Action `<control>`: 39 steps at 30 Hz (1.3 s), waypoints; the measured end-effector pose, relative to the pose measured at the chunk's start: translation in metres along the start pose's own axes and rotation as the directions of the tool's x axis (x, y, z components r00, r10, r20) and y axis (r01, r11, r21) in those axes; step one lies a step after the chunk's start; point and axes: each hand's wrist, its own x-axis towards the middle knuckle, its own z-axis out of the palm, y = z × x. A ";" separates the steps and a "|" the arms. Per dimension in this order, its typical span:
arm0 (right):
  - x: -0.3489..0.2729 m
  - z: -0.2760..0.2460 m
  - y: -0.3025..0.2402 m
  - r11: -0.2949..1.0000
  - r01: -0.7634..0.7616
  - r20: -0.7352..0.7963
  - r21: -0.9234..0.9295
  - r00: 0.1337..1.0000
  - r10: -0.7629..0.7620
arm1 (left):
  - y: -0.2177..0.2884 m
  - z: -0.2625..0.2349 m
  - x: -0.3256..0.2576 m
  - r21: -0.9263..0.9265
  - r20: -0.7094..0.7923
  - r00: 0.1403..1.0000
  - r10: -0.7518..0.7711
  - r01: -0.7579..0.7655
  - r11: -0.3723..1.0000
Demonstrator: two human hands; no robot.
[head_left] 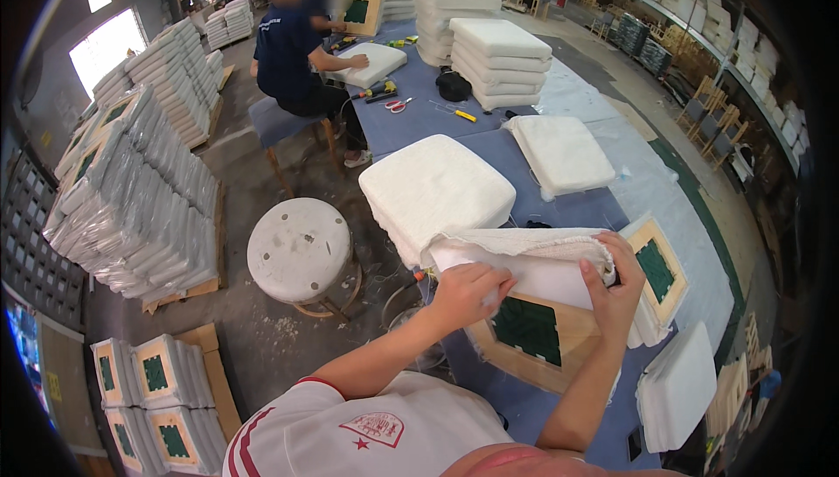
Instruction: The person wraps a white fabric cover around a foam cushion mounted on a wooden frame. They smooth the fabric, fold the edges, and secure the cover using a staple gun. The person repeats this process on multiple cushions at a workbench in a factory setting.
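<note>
While a wooden panel with a green centre (528, 330) is laid on the blue desk (568, 208) between the forearms, the white cover (542, 274) along its far side is held raised. Its left part is pinched in the curled left grip (473, 292); its right end is clasped between thumb and fingers by the right grip (619, 283). A white cushion (437, 182) is set just beyond.

I see a white short-sleeved fabric shirt (428, 416) with red shoulder stripes (242, 435) and a red-edged left sleeve (308, 397). On its chest are a red angular emblem (373, 429) and small red star (361, 444).
</note>
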 end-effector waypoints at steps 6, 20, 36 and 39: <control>-0.003 0.005 -0.004 0.996 0.062 0.013 -0.060 0.998 -0.061 | 0.005 -0.001 0.025 0.013 0.211 0.907 -0.364 0.370 0.929; -0.004 0.004 0.001 0.999 -0.040 0.005 -0.007 0.999 0.040 | 0.010 0.001 -0.086 -0.305 0.929 0.236 0.284 0.058 0.951; -0.045 -0.064 0.044 0.984 -0.168 -0.024 -0.064 0.986 0.167 | -0.022 -0.025 -0.124 -0.077 0.764 0.547 -0.341 0.602 0.795; -0.048 -0.065 0.040 0.979 -0.182 -0.030 -0.087 0.983 0.180 | -0.017 -0.025 -0.121 -0.101 0.777 0.555 -0.296 0.574 0.812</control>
